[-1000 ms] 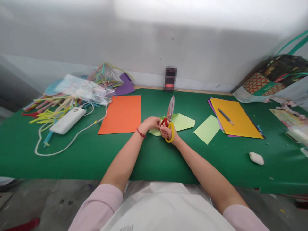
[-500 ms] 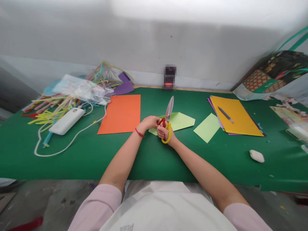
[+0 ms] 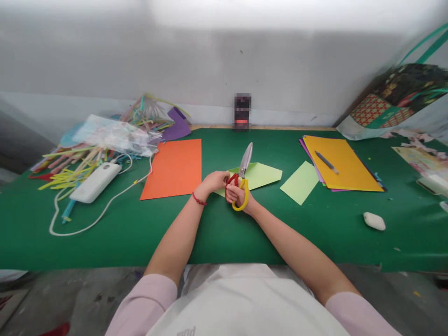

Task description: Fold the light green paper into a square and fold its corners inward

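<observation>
My right hand point(image 3: 239, 196) is closed through the red and yellow handles of a pair of scissors point(image 3: 242, 171), whose blades point up and away, closed together. My left hand point(image 3: 214, 181) is curled on the near left edge of a folded light green paper point(image 3: 261, 174) lying on the green table point(image 3: 224, 224). The scissors stand over that paper. A red bracelet circles my left wrist.
An orange sheet point(image 3: 173, 169) lies to the left. A smaller light green piece point(image 3: 301, 182) and a yellow paper stack point(image 3: 341, 164) with a pencil point(image 3: 325, 162) lie to the right. A white power bank point(image 3: 94, 182) with cable, strips, a white eraser point(image 3: 374, 220) and a patterned bag point(image 3: 399, 100) surround them.
Both hands and the scissors stay on the green paper and shift only slightly left in the picture; the view has tilted a little. The blades remain closed.
</observation>
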{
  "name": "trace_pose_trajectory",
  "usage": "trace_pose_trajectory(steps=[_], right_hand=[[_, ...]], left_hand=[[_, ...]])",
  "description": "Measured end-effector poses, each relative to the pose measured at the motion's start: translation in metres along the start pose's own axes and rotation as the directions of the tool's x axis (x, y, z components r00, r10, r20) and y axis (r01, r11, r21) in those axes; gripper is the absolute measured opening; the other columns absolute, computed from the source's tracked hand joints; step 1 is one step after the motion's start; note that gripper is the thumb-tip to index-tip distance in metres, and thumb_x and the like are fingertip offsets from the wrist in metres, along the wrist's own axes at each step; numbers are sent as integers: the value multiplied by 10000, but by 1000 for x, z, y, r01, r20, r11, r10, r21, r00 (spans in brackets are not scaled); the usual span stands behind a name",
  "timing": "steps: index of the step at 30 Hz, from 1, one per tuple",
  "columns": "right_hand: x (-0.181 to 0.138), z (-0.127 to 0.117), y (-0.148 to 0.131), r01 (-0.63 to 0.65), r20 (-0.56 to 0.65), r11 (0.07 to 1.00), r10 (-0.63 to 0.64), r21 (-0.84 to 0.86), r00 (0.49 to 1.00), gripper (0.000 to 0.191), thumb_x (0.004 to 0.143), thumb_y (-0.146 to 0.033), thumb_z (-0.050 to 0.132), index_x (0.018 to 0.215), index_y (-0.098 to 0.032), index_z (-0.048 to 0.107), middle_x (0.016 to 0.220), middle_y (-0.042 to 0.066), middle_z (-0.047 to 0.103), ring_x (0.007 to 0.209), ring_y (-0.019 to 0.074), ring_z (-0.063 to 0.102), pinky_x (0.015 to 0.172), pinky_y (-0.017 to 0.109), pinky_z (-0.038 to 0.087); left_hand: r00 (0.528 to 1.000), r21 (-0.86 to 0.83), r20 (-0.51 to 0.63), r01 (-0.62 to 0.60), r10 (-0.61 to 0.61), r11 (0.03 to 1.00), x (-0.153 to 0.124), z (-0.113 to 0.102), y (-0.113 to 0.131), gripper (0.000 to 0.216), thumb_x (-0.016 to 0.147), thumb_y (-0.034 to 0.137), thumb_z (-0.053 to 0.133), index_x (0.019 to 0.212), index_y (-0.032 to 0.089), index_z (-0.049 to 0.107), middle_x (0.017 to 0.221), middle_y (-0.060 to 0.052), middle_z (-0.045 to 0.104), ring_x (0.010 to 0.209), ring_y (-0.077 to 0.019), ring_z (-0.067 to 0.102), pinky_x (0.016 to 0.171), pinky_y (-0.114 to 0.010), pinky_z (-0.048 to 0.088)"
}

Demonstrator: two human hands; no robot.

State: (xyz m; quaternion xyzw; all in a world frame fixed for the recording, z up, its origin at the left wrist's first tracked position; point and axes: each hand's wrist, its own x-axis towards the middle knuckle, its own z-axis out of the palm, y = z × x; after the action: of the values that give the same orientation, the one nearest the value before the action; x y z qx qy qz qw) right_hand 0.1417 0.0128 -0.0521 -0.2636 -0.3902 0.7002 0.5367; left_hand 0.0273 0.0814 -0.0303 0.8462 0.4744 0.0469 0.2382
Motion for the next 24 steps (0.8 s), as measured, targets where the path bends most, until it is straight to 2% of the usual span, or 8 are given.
trace_pose_trajectory(steps=[4, 7, 10, 13, 14, 17, 20, 24], right_hand=[[-1, -5, -14, -20, -2, 1000, 20, 2, 1000, 445, 645, -347, 699, 584, -239, 271, 364, -141, 257, 282, 28, 180, 277, 168, 178], [-1, -20, -37, 79, -126, 997, -79, -2, 989, 442, 644, -312, 694, 570, -235, 265, 371, -137, 242, 283, 24, 155, 266, 160, 136], [-1, -41, -62, 224, -280, 974, -208, 27, 937, 447, 653, -252, 676, 541, -222, 243, 397, -120, 233, 312, 23, 166, 267, 149, 142], [0, -61, -79, 300, -379, 949, -242, 100, 893, 464, 686, -247, 643, 510, -211, 215, 409, -106, 214, 337, 22, 155, 273, 132, 190], [0, -66, -82, 310, -400, 943, -240, 120, 885, 476, 702, -246, 634, 507, -208, 202, 413, -104, 204, 341, 23, 150, 275, 125, 200], [2, -75, -85, 323, -426, 934, -234, 151, 874, 502, 744, -252, 622, 516, -207, 177, 430, -101, 185, 346, 27, 148, 276, 116, 223], [3, -75, -84, 341, -430, 930, -255, 136, 866, 511, 745, -272, 637, 524, -209, 180, 435, -101, 189, 346, 29, 163, 276, 118, 229], [2, -68, -85, 420, -468, 907, -357, 35, 809, 491, 712, -300, 669, 542, -213, 216, 425, -106, 214, 339, 27, 189, 278, 130, 207]], left_hand=[[1000, -3, -9, -3, 3, 1000, -3, 2, 0, 83, 752, 266, 536, 702, 202, 552, 683, 18, 602, 617, -133, 495, 533, -243, 306], [1000, -43, -18, 16, -17, 999, -5, 1, 1, 165, 749, 342, 596, 684, 203, 533, 667, 18, 589, 623, -140, 509, 543, -243, 328], [974, -127, -203, 80, -105, 989, -6, -1, 2, 180, 785, 353, 592, 716, 199, 531, 730, -1, 592, 668, -144, 521, 572, -245, 363], [892, -199, -393, 155, -223, 968, -5, -3, -1, 177, 800, 352, 599, 844, 185, 560, 873, -40, 588, 764, -160, 537, 641, -261, 414], [886, -202, -398, 166, -236, 965, -4, -2, -2, 202, 789, 357, 619, 875, 180, 572, 909, -51, 581, 809, -172, 540, 680, -273, 430], [925, -157, -316, 169, -212, 973, -2, 0, -6, 189, 729, 327, 693, 829, 184, 618, 928, -57, 565, 931, -214, 526, 808, -315, 443], [958, -140, -243, 120, -152, 983, 0, 3, -6, 113, 708, 252, 706, 772, 196, 631, 909, -36, 552, 922, -208, 528, 834, -326, 449], [955, -177, -260, 99, -143, 979, 0, 6, -3, 316, 728, 245, 691, 1029, 202, 605, 977, -41, 542, 869, -186, 541, 794, -319, 467]])
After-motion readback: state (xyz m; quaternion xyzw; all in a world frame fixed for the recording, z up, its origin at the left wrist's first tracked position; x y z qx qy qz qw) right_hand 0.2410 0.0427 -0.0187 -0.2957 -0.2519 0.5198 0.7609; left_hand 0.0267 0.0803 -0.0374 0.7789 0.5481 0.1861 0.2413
